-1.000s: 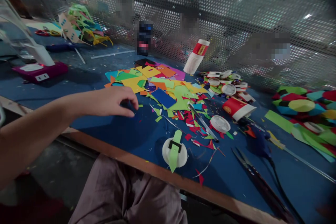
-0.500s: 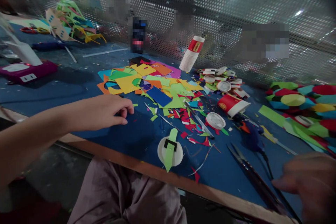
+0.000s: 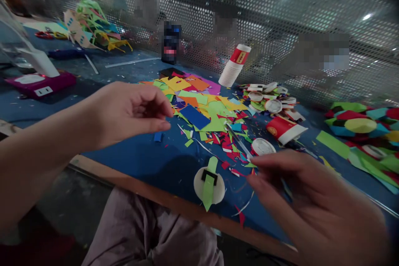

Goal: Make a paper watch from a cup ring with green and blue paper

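Observation:
In front of me a white paper disc [image 3: 200,191] lies flat near the table edge. Across it runs a light green pointed paper strip [image 3: 208,193], passing under a black paper band [image 3: 213,178]. My left hand [image 3: 131,112] hovers left of the paper scraps, its fingers bent and the thumb apart, with nothing seen between them. Just below its thumb is a small blue paper piece [image 3: 158,137]. On the right side my right hand [image 3: 311,199] reaches toward the disc, thumb and forefinger slightly apart and holding nothing visible. It hides the scissors and most of the glue gun.
Coloured paper sheets [image 3: 215,110] and red scraps cover the middle. Behind them stand stacked paper cups [image 3: 233,66]; a red cup [image 3: 285,129] lies tipped near a white lid [image 3: 263,146]. A purple power strip [image 3: 59,82] is at left, paper models [image 3: 358,124] at right.
My right hand has moved left and inward from the right edge, over the scissors. My left hand has lifted off the table. The view has shifted slightly; the disc stays put.

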Available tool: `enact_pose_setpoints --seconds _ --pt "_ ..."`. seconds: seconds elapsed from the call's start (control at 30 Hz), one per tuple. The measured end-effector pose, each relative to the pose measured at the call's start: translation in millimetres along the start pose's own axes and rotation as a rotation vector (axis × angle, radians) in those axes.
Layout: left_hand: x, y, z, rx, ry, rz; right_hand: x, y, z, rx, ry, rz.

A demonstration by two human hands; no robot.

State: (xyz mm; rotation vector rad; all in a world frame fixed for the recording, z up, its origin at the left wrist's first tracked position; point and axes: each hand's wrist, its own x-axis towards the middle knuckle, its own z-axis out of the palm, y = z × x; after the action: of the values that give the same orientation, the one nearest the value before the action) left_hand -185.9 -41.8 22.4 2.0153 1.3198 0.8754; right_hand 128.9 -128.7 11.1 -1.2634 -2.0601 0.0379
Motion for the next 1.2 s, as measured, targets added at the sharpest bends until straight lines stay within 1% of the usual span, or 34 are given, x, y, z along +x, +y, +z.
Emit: enact_pose_setpoints --seconds 0.03,0.1,0.2,0.27,0.33,0.4,0.47,0.63,0.73,0.8,1.03,1.2 --pt "3.2 0.2 0.3 0.068 -0.033 0.034 9.9 -5.2 5.1 0.036 -0.011 -0.03" --pt "8.7 -8.3 0.1 0.23 -0.109 0.07 24.3 -7.9 12.5 0.094 -0.041 -0.074" --pt "13.4 -34.5 -0.2 0.377 -0.199 0.054 31.4 -5.1 16.7 0.132 -0.057 -0.08" --pt "15.8 -50.4 0.9 0.421 -0.262 0.031 30.4 -4.0 17.1 0.149 -0.06 -0.084" --pt "19.5 -58.9 2.7 0.436 -0.341 0.014 28.9 -4.2 17.4 0.167 -0.067 -0.093" --pt "24.4 -59.8 4.0 0.437 -0.425 0.0 28.4 -5.2 17.9 0.184 -0.073 -0.109" --pt "29.4 -56.6 4.5 0.443 -0.482 -0.013 28.5 -6.2 18.1 0.2 -0.073 -0.129" --pt "37.9 -49.9 4.6 0.466 -0.498 -0.007 27.1 -5.1 15.7 0.21 -0.007 -0.17" --pt "41.7 -50.4 4.6 0.463 -0.546 0.02 26.4 -3.5 14.1 0.231 0.022 -0.19" --pt "43.8 -52.5 3.9 0.453 -0.569 0.041 26.4 -2.5 13.0 0.251 0.028 -0.227" --pt "49.0 -65.6 0.1 0.377 -0.591 0.146 24.6 3.1 9.2 0.298 0.037 -0.34" --pt "52.8 -70.3 0.4 0.33 -0.601 0.183 24.4 6.5 9.4 0.316 0.046 -0.344"
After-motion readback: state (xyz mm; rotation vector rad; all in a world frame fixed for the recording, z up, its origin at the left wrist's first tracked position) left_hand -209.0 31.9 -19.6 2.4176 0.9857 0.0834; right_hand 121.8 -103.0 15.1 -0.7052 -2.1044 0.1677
